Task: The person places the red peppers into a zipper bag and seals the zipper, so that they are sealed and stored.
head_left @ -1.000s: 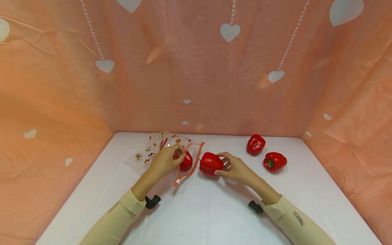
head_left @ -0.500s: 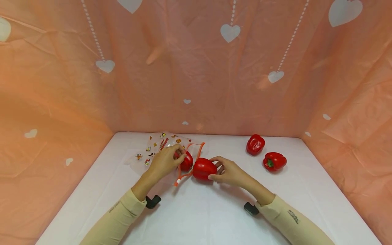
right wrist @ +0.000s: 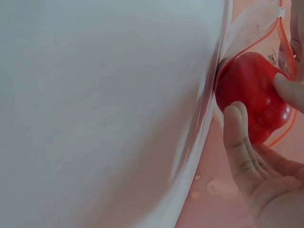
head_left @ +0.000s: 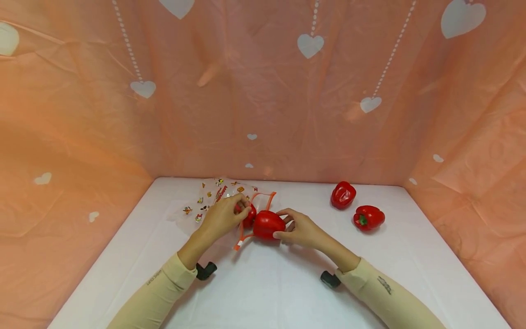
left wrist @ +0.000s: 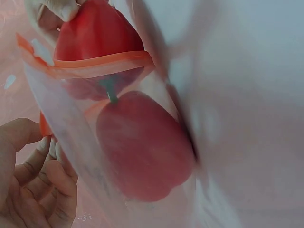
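Observation:
My left hand [head_left: 223, 214] pinches the orange zip edge [left wrist: 45, 126] of a clear printed zip bag [left wrist: 78, 137], which lies on the table with its mouth facing right. Inside the bag rests one red bell pepper [left wrist: 142, 147], seen through the plastic. My right hand [head_left: 302, 230] grips a second red bell pepper [head_left: 268, 225] between thumb and fingers. In the left wrist view its green stem end is past the orange rim, within the bag's mouth, close against the first pepper. The blunt end stays outside, toward my right palm.
Two more red bell peppers, one farther back [head_left: 343, 195] and one nearer [head_left: 369, 218], lie to the right on the white table [head_left: 279, 283]. Black wrist devices [head_left: 206, 270] show under both forearms. Orange sheeting [head_left: 271, 100] with pale hearts encloses the back and sides.
My right hand has moved left with its pepper, from beside the bag into the bag's mouth. The left hand has stayed at the orange edge.

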`<move>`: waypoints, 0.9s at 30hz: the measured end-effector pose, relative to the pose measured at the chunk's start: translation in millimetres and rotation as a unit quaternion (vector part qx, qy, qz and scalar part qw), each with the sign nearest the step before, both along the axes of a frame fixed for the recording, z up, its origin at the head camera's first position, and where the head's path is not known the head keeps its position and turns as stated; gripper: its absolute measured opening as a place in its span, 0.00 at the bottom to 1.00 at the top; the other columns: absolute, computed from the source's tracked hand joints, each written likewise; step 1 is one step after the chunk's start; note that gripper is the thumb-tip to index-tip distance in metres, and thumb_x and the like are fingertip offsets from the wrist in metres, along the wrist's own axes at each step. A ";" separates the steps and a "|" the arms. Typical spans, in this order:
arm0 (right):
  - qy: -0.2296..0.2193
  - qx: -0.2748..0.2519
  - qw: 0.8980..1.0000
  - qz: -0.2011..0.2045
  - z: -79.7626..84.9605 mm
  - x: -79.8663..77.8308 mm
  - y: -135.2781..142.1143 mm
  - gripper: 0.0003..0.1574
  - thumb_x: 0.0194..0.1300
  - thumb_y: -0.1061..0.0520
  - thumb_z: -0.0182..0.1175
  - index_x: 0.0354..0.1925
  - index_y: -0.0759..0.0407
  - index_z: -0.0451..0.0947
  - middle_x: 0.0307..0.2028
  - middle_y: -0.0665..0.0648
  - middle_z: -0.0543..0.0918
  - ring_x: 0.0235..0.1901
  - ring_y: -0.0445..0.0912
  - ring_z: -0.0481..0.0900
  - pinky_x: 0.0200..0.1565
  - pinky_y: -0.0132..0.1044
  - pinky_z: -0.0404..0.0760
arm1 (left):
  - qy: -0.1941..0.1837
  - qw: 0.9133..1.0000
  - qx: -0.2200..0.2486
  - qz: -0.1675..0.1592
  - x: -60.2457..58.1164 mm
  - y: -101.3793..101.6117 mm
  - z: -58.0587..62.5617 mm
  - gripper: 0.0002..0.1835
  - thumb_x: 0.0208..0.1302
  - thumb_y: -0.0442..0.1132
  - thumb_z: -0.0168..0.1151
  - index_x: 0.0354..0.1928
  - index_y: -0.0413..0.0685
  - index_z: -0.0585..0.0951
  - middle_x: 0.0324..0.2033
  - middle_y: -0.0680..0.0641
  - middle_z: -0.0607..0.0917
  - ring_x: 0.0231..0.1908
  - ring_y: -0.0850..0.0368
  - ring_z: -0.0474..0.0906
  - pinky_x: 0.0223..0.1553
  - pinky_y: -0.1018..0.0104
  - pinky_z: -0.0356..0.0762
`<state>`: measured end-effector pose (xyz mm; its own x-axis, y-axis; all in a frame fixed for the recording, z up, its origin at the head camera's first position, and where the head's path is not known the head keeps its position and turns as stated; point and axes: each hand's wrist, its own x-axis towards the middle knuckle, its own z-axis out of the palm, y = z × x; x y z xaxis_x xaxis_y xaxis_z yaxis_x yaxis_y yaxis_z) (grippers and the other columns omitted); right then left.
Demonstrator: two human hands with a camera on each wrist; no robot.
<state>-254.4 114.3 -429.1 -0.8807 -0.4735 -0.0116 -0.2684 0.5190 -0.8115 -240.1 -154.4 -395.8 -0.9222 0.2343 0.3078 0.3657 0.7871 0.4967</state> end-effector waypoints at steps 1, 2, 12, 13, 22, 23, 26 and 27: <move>0.000 -0.004 1.000 -0.002 -0.9 -1.0 -1.5 0.39 0.65 0.55 0.78 0.69 0.61 0.75 0.50 0.61 0.85 0.36 0.45 0.87 0.37 0.39 0.88 | -0.001 1.000 0.001 0.000 0.1 0.1 0.2 0.04 0.72 0.43 0.71 0.42 0.53 0.84 0.31 0.55 0.87 0.28 0.60 0.77 0.28 0.64 0.75; -0.003 -0.010 1.000 -0.004 -1.7 -2.0 -3.0 0.39 0.65 0.55 0.78 0.69 0.62 0.74 0.51 0.61 0.85 0.36 0.45 0.88 0.36 0.39 0.88 | -0.002 1.000 0.003 0.000 0.3 0.1 0.4 0.04 0.72 0.43 0.71 0.42 0.54 0.85 0.31 0.55 0.87 0.29 0.60 0.78 0.28 0.64 0.75; -0.013 -0.049 0.999 -0.017 -3.9 -11.2 -19.4 0.36 0.66 0.59 0.76 0.66 0.69 0.74 0.50 0.65 0.85 0.34 0.46 0.88 0.37 0.39 0.89 | 0.003 1.000 0.005 0.003 0.6 -0.2 1.1 0.05 0.72 0.43 0.72 0.43 0.53 0.85 0.33 0.54 0.89 0.32 0.59 0.81 0.30 0.64 0.78; -0.015 -0.053 0.998 -0.017 -3.6 -11.6 -20.7 0.36 0.65 0.60 0.76 0.66 0.69 0.74 0.50 0.65 0.85 0.34 0.46 0.88 0.38 0.39 0.89 | 0.004 1.000 0.005 0.003 0.5 -0.4 0.8 0.05 0.72 0.43 0.72 0.43 0.53 0.85 0.33 0.54 0.89 0.32 0.59 0.82 0.30 0.64 0.78; -0.014 -0.071 0.997 -0.020 -2.5 -15.2 -32.8 0.35 0.64 0.65 0.75 0.65 0.73 0.73 0.51 0.67 0.85 0.41 0.51 0.89 0.43 0.40 0.89 | 0.011 1.000 0.005 0.002 1.5 -0.4 2.5 0.05 0.72 0.43 0.71 0.44 0.53 0.85 0.35 0.53 0.90 0.34 0.56 0.84 0.32 0.60 0.79; -0.013 -0.072 0.997 -0.021 -2.8 -15.8 -34.2 0.35 0.64 0.65 0.75 0.65 0.73 0.73 0.51 0.67 0.85 0.41 0.51 0.89 0.43 0.40 0.89 | 0.012 1.000 0.005 0.002 1.3 -0.4 2.5 0.06 0.72 0.43 0.71 0.44 0.53 0.85 0.35 0.52 0.90 0.34 0.56 0.84 0.33 0.60 0.79; -0.009 -0.078 0.997 -0.026 -3.2 -17.6 -38.7 0.34 0.64 0.65 0.75 0.64 0.72 0.74 0.51 0.67 0.85 0.41 0.52 0.90 0.43 0.41 0.89 | 0.013 1.000 0.007 0.003 1.3 -0.7 3.2 0.06 0.72 0.44 0.71 0.44 0.53 0.85 0.35 0.52 0.91 0.34 0.55 0.85 0.33 0.60 0.80; -0.008 -0.078 0.996 -0.029 -3.1 -18.0 -40.2 0.34 0.64 0.65 0.75 0.64 0.71 0.74 0.51 0.67 0.85 0.41 0.52 0.90 0.42 0.41 0.89 | 0.013 1.000 0.007 0.003 1.4 -0.9 3.4 0.06 0.72 0.44 0.71 0.45 0.52 0.85 0.36 0.52 0.91 0.34 0.56 0.84 0.32 0.61 0.80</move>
<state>-272.5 74.1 -432.3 -0.9073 -0.4182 0.0438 -0.2272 0.4001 -0.8879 -238.7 -155.3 -392.4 -0.9152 0.2237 0.3352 0.3736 0.7827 0.4978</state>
